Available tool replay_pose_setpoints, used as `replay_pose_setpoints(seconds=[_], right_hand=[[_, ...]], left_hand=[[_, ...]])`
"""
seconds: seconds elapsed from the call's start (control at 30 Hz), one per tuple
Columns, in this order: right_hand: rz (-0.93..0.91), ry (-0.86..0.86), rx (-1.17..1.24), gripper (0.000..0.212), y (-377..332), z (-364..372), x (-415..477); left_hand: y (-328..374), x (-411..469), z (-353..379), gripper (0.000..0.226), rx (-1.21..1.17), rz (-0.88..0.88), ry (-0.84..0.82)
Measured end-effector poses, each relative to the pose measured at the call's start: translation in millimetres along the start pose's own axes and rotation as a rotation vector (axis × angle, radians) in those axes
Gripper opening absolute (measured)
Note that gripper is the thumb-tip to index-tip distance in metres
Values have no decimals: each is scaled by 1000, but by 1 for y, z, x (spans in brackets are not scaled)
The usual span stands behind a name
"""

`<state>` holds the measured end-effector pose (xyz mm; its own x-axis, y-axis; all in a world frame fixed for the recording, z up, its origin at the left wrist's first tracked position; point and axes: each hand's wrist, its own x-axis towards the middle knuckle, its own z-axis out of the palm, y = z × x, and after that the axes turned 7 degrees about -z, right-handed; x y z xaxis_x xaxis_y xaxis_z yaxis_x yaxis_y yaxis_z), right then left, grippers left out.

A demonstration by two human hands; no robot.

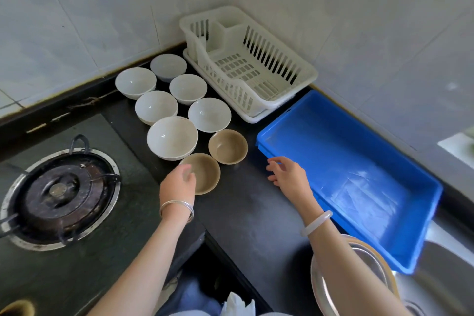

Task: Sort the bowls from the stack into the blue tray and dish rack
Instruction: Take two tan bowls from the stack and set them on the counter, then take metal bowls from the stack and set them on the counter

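Several white bowls (172, 136) sit on the black counter in two rows, some of them small stacks. Two tan bowls stand nearest me: one (228, 146) beside the tray, one (209, 173) under my left hand (178, 185), whose fingers rest on its near-left rim. My right hand (287, 172) hovers open over the counter at the near-left corner of the blue tray (423, 215), which holds no bowls. The white dish rack (272, 102) in the corner behind the tray holds no bowls either.
A gas burner (60, 192) lies at the left of the counter. Metal basins (320, 282) sit at the lower right under my right forearm, beside a steel sink edge. Tiled walls close the corner behind the rack.
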<state>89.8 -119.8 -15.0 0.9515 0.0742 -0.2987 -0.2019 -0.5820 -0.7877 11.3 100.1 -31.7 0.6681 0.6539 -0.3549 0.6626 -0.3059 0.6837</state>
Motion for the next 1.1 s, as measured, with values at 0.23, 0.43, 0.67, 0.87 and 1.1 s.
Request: replay_pose_setpoints(seconds=[0.23, 0.43, 0.67, 0.87, 1.1], right_hand=[[84, 191, -159, 17, 61, -71, -83], [208, 393, -305, 16, 123, -110, -155], [263, 450, -432, 16, 163, -113, -201], [302, 509, -376, 11, 162, -111, -200], [351, 548, -194, 6, 166, -119, -204]], left_hand=[[35, -65, 51, 24, -6, 164, -320], [48, -137, 106, 22, 122, 330, -533], [51, -197, 141, 23, 241, 538, -674], [41, -208, 152, 28, 329, 591, -631], [39, -211, 154, 29, 346, 569, -634]])
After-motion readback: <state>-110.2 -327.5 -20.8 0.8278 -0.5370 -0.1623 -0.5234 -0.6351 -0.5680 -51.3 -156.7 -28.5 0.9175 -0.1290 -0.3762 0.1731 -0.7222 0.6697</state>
